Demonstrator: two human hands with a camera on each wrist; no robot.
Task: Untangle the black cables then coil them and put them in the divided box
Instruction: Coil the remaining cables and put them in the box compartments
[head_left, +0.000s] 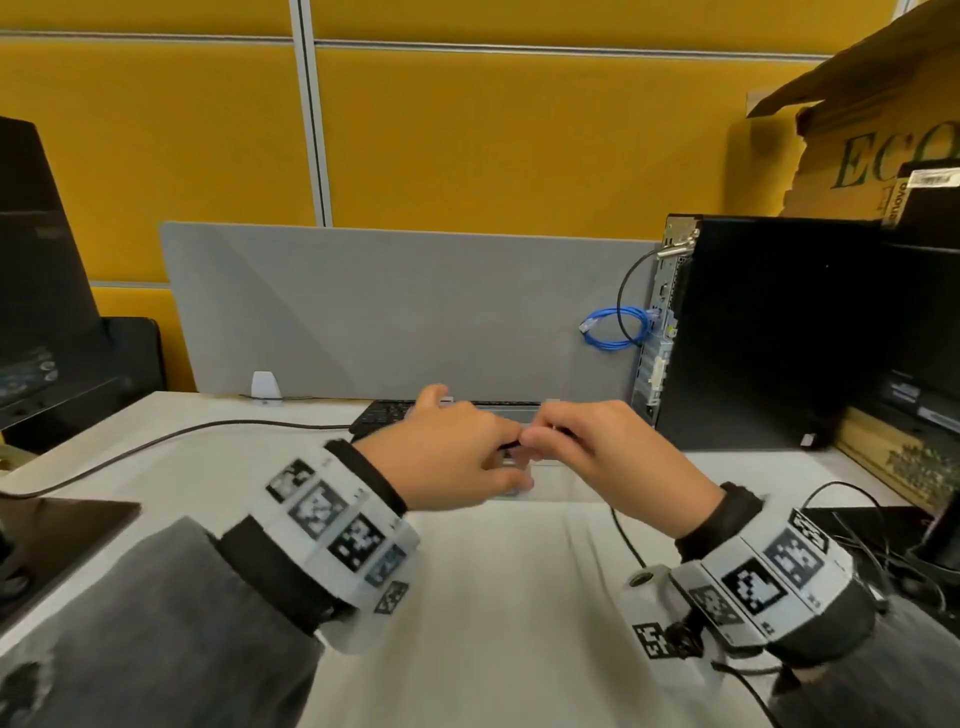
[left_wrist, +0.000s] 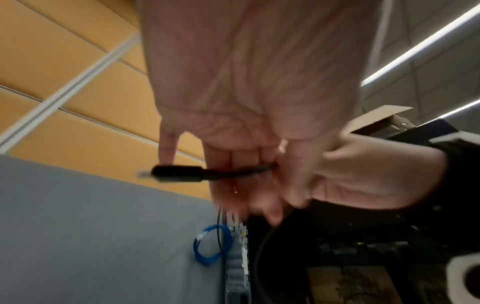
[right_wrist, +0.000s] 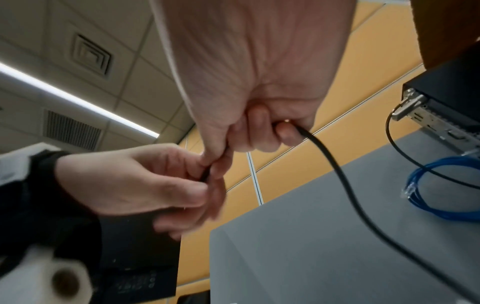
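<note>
Both hands meet above the white table (head_left: 493, 597) and hold one black cable. My left hand (head_left: 506, 452) pinches the cable (left_wrist: 241, 171) just behind its black plug (left_wrist: 179, 173), which sticks out leftwards past the fingers. My right hand (head_left: 537, 441) is curled round the same cable (right_wrist: 337, 170), which trails from the fist down to the table (head_left: 626, 540). In the right wrist view the left hand (right_wrist: 135, 181) pinches the cable right beside my right fingers (right_wrist: 262, 131). A pale low object (head_left: 519, 415) lies behind the hands, mostly hidden.
A black computer tower (head_left: 769, 332) stands at the right with a blue network cable (head_left: 615, 327) hanging at its back. A grey divider panel (head_left: 389, 312) closes the table's far side. A black keyboard (head_left: 379, 415), a thin cable (head_left: 156, 441) and loose black cables (head_left: 857, 530) lie about.
</note>
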